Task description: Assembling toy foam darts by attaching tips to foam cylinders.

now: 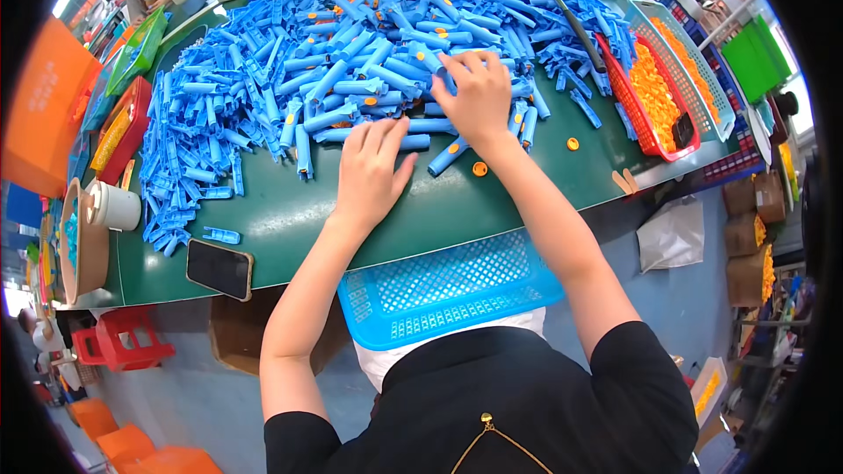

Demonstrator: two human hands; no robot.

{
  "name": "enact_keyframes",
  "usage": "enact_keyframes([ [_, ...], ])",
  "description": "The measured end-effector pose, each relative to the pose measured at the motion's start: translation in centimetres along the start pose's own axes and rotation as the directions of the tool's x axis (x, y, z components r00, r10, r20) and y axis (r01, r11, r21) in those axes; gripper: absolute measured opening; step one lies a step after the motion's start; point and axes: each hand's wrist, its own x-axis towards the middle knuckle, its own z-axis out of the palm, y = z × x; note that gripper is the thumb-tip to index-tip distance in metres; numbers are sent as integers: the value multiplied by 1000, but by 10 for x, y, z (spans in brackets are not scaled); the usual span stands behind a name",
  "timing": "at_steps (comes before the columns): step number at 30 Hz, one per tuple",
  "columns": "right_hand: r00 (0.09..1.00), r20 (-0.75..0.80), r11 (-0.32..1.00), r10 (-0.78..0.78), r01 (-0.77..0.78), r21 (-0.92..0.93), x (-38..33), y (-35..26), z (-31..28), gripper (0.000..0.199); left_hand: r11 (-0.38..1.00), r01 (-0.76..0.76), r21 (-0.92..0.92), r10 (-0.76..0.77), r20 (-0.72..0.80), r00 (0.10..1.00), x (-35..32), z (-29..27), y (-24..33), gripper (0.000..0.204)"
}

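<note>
A large heap of blue plastic tubes (351, 61) covers the far half of a green table (290, 219). My left hand (371, 171) lies palm down at the heap's near edge, fingers together over a few tubes. Flat on the pile further in, my right hand (477, 92) has its fingers spread over several tubes. Neither hand visibly grips anything. A blue perforated basket (439, 294) sits on my lap below the table edge. Two small orange caps (479, 168) lie on the table near my right wrist.
A red basket of orange caps (654, 92) and a pale blue basket (694, 61) stand at the right. A black phone (219, 269), a white cup (114, 207) and a round bowl (83, 246) are at the left. A hammer (571, 17) rests on the heap.
</note>
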Motion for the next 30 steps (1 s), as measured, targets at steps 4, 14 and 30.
enact_keyframes([
  [4,999,-50,943,-16,32,331,-12,-3,-40,32,995,-50,-84,16,-364,931,15,-30,22,58],
  [14,927,333,423,-174,-235,875,-47,-36,-110,40,907,-85,-413,-1,-205,979,-16,-79,56,35],
  [30,935,355,834,1,-197,516,-32,14,-60,24,1000,22,-7,-23,-101,995,-4,-33,23,32],
])
